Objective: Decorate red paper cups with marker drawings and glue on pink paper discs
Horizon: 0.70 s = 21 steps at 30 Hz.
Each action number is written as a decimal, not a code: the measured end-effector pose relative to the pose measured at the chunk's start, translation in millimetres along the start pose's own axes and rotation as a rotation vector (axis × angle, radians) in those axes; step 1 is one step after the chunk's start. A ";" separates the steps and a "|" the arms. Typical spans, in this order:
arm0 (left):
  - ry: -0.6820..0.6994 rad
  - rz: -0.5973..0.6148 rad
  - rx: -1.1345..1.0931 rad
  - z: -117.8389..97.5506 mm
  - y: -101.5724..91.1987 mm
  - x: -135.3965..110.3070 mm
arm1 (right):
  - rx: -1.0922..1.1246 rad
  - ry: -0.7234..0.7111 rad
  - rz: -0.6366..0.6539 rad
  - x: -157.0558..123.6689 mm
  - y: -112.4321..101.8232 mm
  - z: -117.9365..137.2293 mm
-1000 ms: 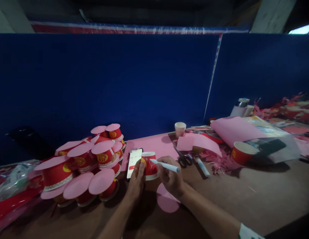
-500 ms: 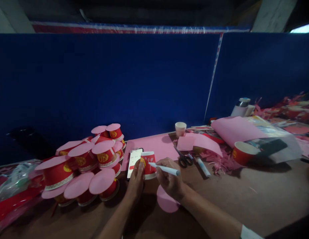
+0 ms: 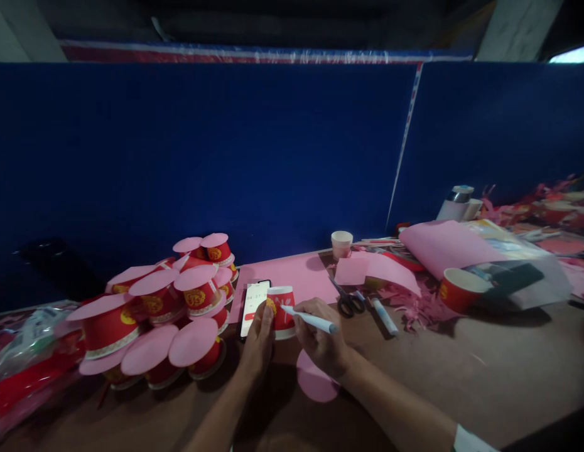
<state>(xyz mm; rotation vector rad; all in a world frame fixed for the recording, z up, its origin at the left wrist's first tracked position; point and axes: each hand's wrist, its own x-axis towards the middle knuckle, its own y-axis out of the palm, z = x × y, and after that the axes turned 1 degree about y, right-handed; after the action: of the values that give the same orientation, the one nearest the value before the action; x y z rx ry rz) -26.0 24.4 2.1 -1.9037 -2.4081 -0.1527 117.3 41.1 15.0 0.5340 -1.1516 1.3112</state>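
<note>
My left hand [image 3: 260, 336] is closed around the left side of a red paper cup [image 3: 285, 323] with a gold emblem and pale strokes on its side. In my right hand [image 3: 320, 336] is a white marker pen [image 3: 315, 321], its tip at the strokes on the cup. Behind the left hand lies a phone [image 3: 254, 300] with a lit screen, partly covered by the fingers. A pink paper disc [image 3: 315, 380] rests on the table below the right hand, which hides part of it.
Stacked red cups topped with pink discs [image 3: 193, 342] stand at the left, beside clear plastic packaging [image 3: 28, 351]. Right of my hands lie black scissors [image 3: 351, 305], a glue-like tube [image 3: 385, 317], pink paper scraps [image 3: 421, 307] and another red cup [image 3: 461, 290]. A blue partition [image 3: 226, 157] rises behind.
The marker's back end has dipped slightly, and the pale strokes on the cup look a little fuller. The left hand keeps its hold on the cup.
</note>
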 end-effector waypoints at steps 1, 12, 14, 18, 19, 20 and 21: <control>0.006 0.005 0.002 -1.2 0.3 -0.7 | -0.004 0.000 0.002 0.1 0.0 0.1; 0.041 0.045 0.025 -4.1 2.6 -3.7 | -0.018 -0.003 0.000 0.8 0.2 0.6; 0.029 0.030 0.023 -4.5 2.3 -3.3 | -0.014 -0.004 0.002 0.6 0.3 0.4; -0.002 0.014 0.012 -2.9 0.7 -2.3 | 0.000 -0.012 0.016 -0.5 0.8 -1.3; -0.009 0.003 0.014 -2.3 0.3 -2.1 | -0.003 -0.011 0.017 -0.7 0.9 -1.5; -0.015 -0.008 0.019 -1.8 -0.1 -2.1 | -0.006 -0.008 0.016 -0.8 1.0 -1.5; -0.021 -0.018 0.024 -1.4 -0.5 -2.1 | -0.007 -0.004 0.014 -0.8 0.8 -1.3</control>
<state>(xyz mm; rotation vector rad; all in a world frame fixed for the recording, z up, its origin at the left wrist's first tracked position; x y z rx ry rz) -26.0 22.2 3.2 -1.8831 -2.4300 -0.1058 117.1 42.1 13.6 0.5245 -1.1641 1.3181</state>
